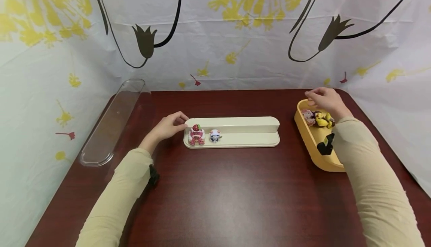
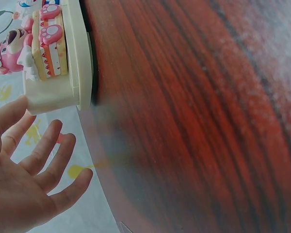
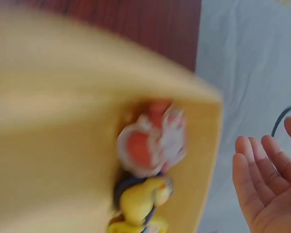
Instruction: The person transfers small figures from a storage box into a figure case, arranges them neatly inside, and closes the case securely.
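Observation:
At the left end of a cream display stand [image 1: 247, 139], my left hand [image 1: 169, 126] has its fingertips right at the edge. The left wrist view shows those fingers [image 2: 51, 148] spread and loosely bent by the stand's corner. On the stand sit a pink bear figurine [image 1: 196, 136] with a strawberry on top and, to its right, a small white-and-purple figurine [image 1: 215, 136]. My right hand [image 1: 326, 100], holding nothing, hovers over the far end of a yellow bin [image 1: 308, 138]. Inside lie a pink-and-white figurine [image 3: 150, 141] and yellow figurines [image 3: 140, 201].
A long clear plastic cover [image 1: 114, 123] lies along the table's left edge. The dark red-brown table [image 1: 222, 194] meets a patterned white cloth [image 1: 215, 52] at the back and sides. Black wrist cameras [image 1: 153, 175] sit on both sleeves.

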`<state>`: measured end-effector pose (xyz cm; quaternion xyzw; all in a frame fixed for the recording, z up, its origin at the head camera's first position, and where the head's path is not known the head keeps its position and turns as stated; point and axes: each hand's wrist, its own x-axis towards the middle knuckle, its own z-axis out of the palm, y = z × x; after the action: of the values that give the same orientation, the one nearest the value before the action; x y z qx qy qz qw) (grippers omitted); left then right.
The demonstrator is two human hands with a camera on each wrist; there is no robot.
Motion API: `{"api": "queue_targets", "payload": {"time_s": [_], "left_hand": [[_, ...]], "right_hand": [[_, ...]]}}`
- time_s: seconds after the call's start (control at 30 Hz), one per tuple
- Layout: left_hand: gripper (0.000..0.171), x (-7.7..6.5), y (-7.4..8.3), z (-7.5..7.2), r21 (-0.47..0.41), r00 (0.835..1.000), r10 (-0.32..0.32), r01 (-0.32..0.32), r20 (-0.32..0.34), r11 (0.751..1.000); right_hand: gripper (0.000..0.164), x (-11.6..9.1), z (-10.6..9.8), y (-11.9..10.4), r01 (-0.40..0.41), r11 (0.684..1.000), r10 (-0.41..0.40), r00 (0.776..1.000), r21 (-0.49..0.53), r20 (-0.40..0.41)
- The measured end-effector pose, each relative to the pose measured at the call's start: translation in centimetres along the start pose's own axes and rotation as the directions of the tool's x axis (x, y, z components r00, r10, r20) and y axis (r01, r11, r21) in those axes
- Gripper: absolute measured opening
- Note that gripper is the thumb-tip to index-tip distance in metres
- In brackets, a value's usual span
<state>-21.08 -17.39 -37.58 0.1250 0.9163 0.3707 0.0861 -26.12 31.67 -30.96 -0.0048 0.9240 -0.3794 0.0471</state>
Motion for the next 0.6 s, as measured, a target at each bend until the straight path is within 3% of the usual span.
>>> {"api": "queue_targets", "payload": {"time_s": [0.3, 0.6], "left_hand": [[0.019, 0.0, 0.1, 0.1, -0.019, 1.0, -0.008, 0.008, 0.004, 1.0], [0.019, -0.1, 0.1, -0.1, -0.019, 1.0, 0.001, -0.001, 0.004, 1.0]], "right_hand": [[0.065, 0.0, -0.9, 4.3, -0.098, 0.994, 0.095, 0.994, 0.056, 0.049], [0.062, 0.2, -0.5, 5.2, -0.17, 0.976, 0.143, 0.973, 0.14, 0.181]]}}
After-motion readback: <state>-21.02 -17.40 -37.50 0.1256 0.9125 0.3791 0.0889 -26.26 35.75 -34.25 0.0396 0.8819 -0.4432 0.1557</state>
